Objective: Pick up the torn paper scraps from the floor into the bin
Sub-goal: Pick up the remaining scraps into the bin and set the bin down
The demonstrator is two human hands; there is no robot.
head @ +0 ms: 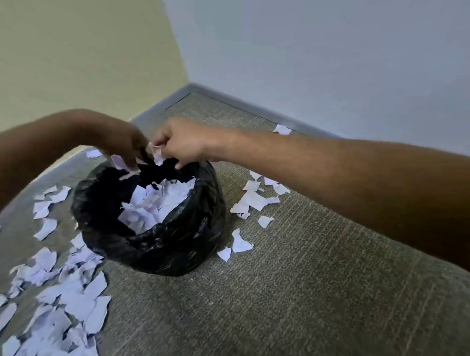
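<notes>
A bin lined with a black plastic bag (173,245) stands on the carpet, with a heap of white torn paper scraps (155,204) inside. Both my hands hover over its far rim. My left hand (123,144) points fingers down, and scraps (120,163) hang at its fingertips. My right hand (181,144) pinches a small scrap (158,155) between thumb and fingers. A big pile of loose scraps (64,305) covers the floor left of the bin. A smaller cluster (257,197) lies to its right.
Grey-brown carpet (291,299) stretches to the front and right. The bin sits near a room corner, with a beige wall (73,52) on the left and a pale grey wall (326,48) behind. One stray scrap (282,129) lies by the baseboard.
</notes>
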